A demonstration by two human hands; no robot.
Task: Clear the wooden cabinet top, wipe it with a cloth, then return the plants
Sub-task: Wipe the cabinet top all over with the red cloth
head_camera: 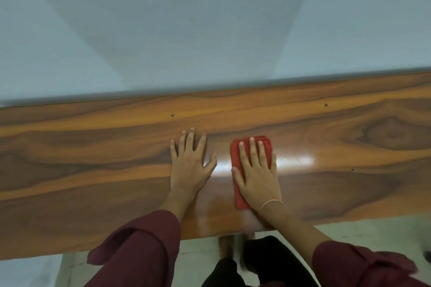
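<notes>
Here | red cloth (240, 200) folded, lying flat on the wooden cabinet top (93, 158), near the middle | right grip (256, 170) pressing flat on the cloth, fingers straight and spread | left grip (191, 161) just beside, flat on bare wood, fingers spread, holding nothing | maroon sleeves (140, 251) | pale wall (210, 18) behind

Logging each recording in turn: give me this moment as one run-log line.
stage: wiping | right hand: flat, pressing red cloth | left hand: flat on cabinet top | plants: not in view
</notes>
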